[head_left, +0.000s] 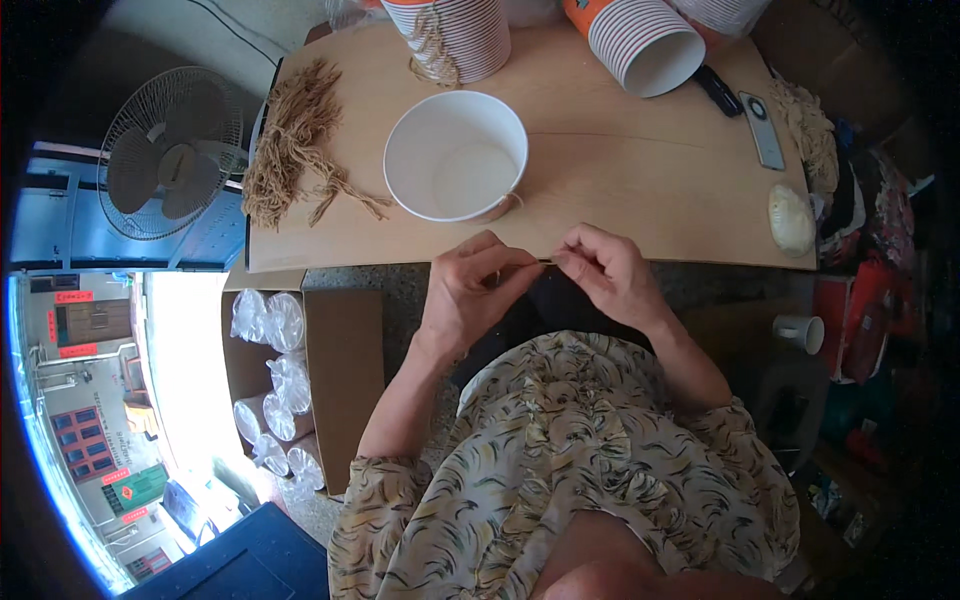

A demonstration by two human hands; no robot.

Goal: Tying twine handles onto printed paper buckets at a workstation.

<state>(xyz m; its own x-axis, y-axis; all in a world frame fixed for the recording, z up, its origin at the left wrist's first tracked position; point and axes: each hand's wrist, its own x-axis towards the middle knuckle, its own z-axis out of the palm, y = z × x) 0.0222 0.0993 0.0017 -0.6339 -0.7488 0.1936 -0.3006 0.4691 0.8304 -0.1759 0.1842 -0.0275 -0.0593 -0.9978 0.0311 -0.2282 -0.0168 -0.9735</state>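
Both hands meet at the table's front edge, just below a white paper bucket [456, 150] that stands with its mouth up. My left hand [478, 285] pinches thumb against fingertips. Close beside it, my right hand [605, 272] is pinched too, its fingertips almost touching the left ones. What lies between the fingers is too small to make out. A short piece of thin cord shows at the bucket's lower right side. Left of the bucket lies a pile of brown twine cords [290, 150], with a few strands trailing toward it.
Stacked paper buckets [470, 45] stand at the back, with another stack [650, 50] tipped on its side. A phone [762, 130] and a pale, roundish wrapped thing [791, 220] lie at right. A fan [172, 155] and a carton [343, 370] of plastic-wrapped goods are at left.
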